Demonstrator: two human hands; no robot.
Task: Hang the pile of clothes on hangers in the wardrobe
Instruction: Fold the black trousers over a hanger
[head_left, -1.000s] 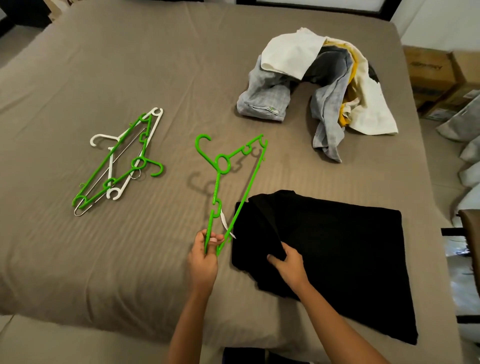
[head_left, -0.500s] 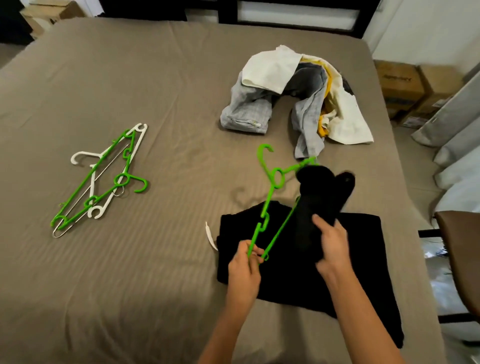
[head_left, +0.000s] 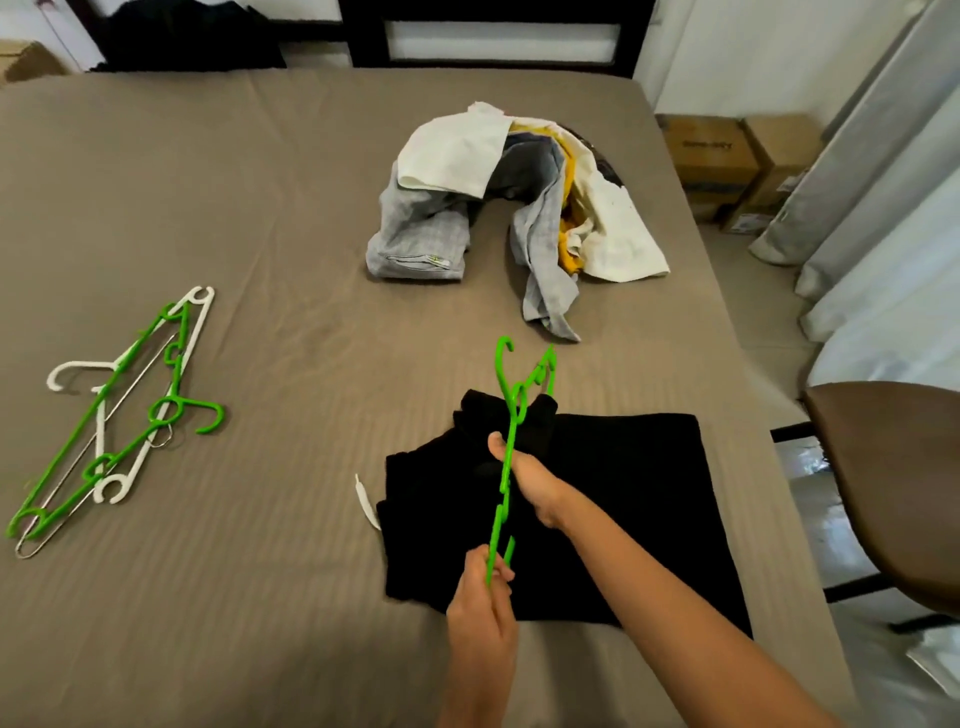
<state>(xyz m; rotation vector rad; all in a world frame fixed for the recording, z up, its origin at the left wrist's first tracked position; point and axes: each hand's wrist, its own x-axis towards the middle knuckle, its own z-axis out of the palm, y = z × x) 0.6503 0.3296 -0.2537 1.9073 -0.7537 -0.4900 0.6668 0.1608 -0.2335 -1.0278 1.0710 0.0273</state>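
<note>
A bed (head_left: 208, 182) in a taupe sheet fills the view; a dark headboard (head_left: 363, 31) stands at its far end; beyond, a white wall (head_left: 753, 47); at right, cardboard boxes (head_left: 727, 161) on the floor (head_left: 737, 291) beside pale grey curtains (head_left: 872, 171); nearer, a brown chair (head_left: 893, 467).

The forearms (head_left: 649, 587), left hand (head_left: 483, 618) and right hand (head_left: 540, 486) are all bare.

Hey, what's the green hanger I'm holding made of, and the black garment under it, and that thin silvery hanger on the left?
Green hanger: moulded plastic, slightly glossy, uniform colour with moulded rings.
Black garment: soft matte fabric, folds limply; weave not discernible.
Silvery hanger: probably metal wire, thin with a pale sheen.
</note>
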